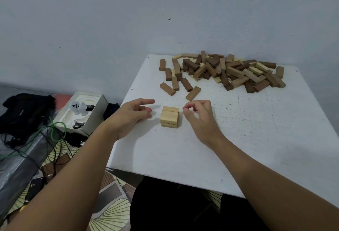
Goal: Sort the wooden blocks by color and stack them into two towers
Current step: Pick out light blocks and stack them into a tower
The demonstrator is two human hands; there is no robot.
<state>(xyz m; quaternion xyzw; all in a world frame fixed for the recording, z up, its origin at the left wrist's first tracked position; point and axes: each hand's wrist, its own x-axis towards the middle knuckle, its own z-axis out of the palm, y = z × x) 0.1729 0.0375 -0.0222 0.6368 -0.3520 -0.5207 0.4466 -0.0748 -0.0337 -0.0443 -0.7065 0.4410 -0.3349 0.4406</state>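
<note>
A head-worn camera looked down on a white square tabletop (pixel 238 139) set against a pale grey wall. Off the table's edge, toward nine o'clock, an open white cardboard box (pixel 83 113) sat on the floor among black fabric and a green cable (pixel 55 131). On the table, the person's left hand (pixel 132 116) lay just to the nine o'clock side of a small stack of light-coloured rectangular wooden blocks (pixel 169 116), near it but not touching; its index finger pointed out straight while the other fingers were loosely curled, and it held nothing. The stack stood near the middle of the table, two layers showing, its top made of light blocks laid side by side. The right hand (pixel 199 116) hovered just to the stack's three o'clock side, also apart from it, with fingers curled inward and the fingertips (pixel 185 108) drawn close together; nothing could be seen between them. Toward twelve and one o'clock, at the far edge by the wall, a loose pile of mixed light and dark brown wooden blocks (pixel 225 71) lay jumbled, with a few strays scattered at its near side.
</note>
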